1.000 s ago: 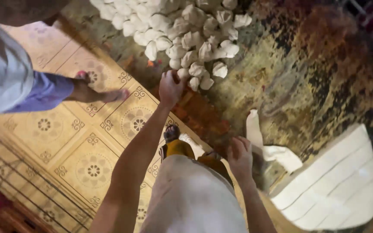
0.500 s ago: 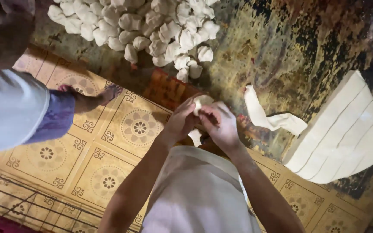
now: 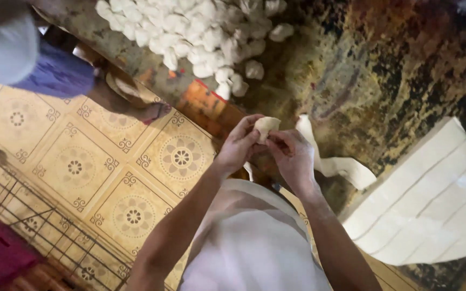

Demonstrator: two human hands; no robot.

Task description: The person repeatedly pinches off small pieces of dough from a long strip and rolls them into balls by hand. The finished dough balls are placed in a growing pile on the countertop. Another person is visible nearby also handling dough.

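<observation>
Both hands, left hand (image 3: 238, 148) and right hand (image 3: 293, 156), pinch a soft, pale dough piece (image 3: 266, 127), fingers clamped on it, near a heap of lumpy white dumplings (image 3: 190, 32) on the mottled tabletop (image 3: 384, 70).

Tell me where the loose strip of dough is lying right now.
In the head view, the dough strip lies on the worn table, just right of the right hand, beside the scored dough sheet.

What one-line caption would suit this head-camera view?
Both hands, left hand and right hand, pinch a dough piece beside a pile of shaped pieces and scored dough sheet.
</observation>
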